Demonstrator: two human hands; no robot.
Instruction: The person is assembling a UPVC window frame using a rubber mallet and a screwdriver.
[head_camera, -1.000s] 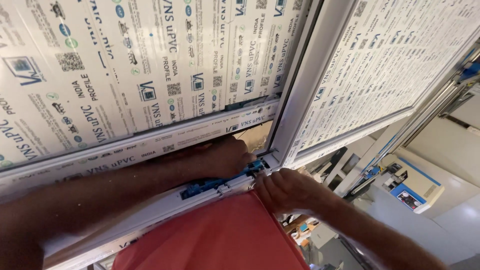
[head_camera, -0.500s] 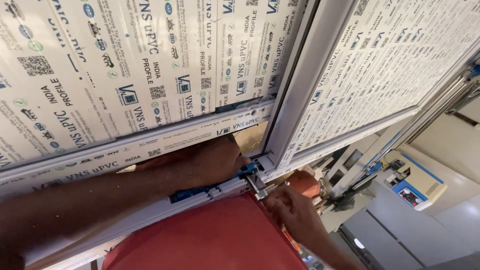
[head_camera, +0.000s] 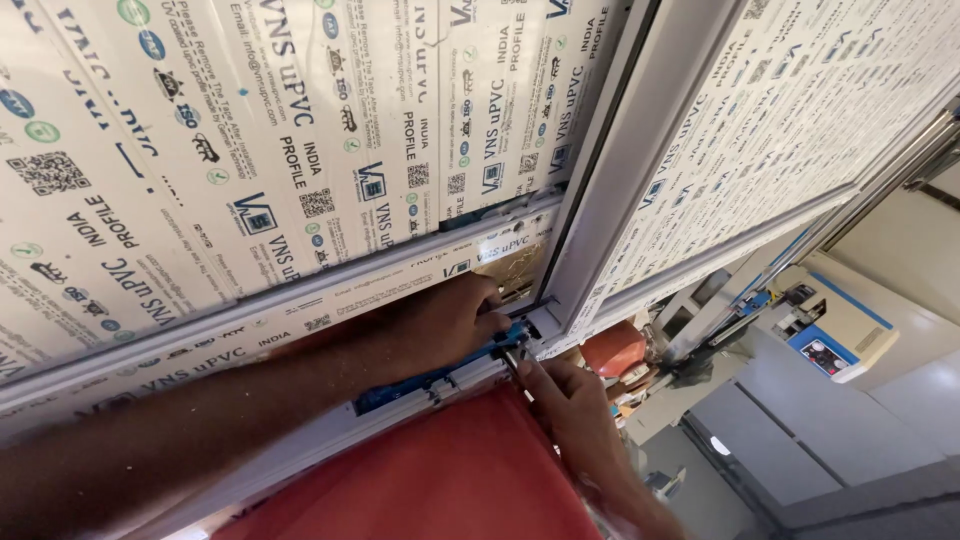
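**Blue fitting at the window frame corner**

Blue fitting (head_camera: 440, 372) sits in the frame rail (head_camera: 330, 300), near the corner. Looks stiff, light, narrow; best pinched at its exposed end. Left hand (head_camera: 445, 325) curled over it, fingers pressing down. Right hand (head_camera: 560, 400) nearly closed, fingertips at the end; possibly gripping a small tool, unclear.

Blue tool (head_camera: 440, 372) mostly hidden under left hand (head_camera: 450, 325); fingertips of right hand (head_camera: 570, 400) masked at the frame corner; both forearms cut off by bottom edge; distant shelf clutter (head_camera: 625, 375) too small to identify.
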